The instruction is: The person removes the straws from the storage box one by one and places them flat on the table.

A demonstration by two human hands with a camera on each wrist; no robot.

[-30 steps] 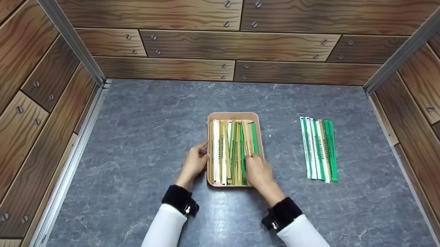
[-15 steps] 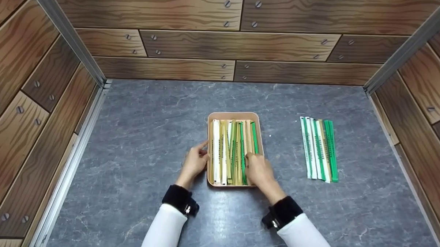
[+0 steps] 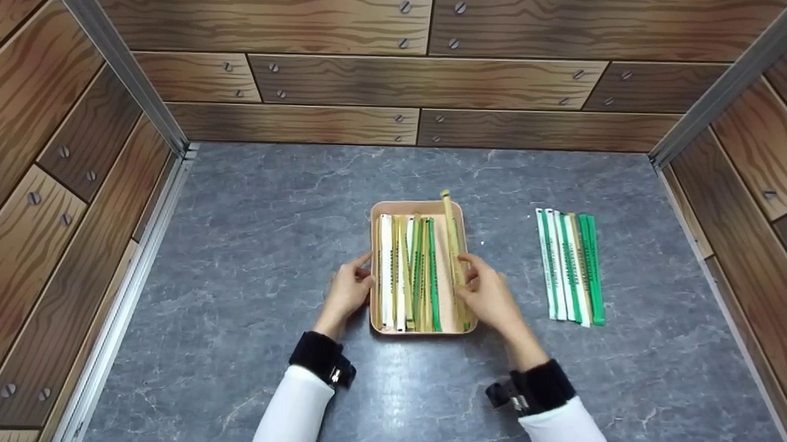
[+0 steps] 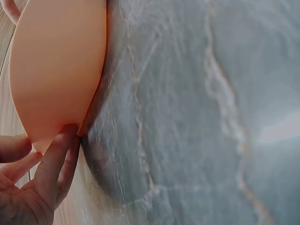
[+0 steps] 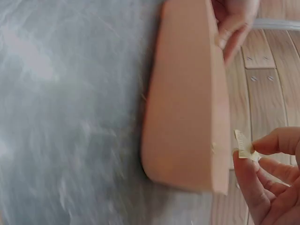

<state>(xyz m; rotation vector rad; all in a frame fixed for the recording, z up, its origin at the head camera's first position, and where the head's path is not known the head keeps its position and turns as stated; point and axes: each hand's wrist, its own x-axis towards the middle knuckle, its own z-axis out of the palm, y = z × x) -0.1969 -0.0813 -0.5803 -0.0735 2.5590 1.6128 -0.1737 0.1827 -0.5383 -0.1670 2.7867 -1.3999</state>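
Note:
A shallow peach plastic tray (image 3: 407, 208) holds a row of long slim stick packets (image 3: 403, 267) in white, gold and green. My left hand (image 3: 350, 289) holds the tray's left wall, thumb at the rim and fingertips on the outer side (image 4: 56, 70) in the left wrist view. With thumb and fingers, my right hand (image 3: 492, 295) pinches one gold stick packet (image 3: 452, 223) at the tray's right side. Its far end sticks out past the tray's back rim. In the right wrist view the packet's crimped end (image 5: 242, 146) shows between the fingertips.
Right of the tray, several white, green and gold packets (image 3: 568, 266) lie side by side on the grey marbled tabletop (image 3: 276, 210). Wood-patterned panels (image 3: 344, 124) wall in the back and both sides, with metal rails at the corners.
My right hand has moved right and drawn the gold packet up from the row, leaving a strip of bare tray floor. The left hand has stayed at the tray's left wall.

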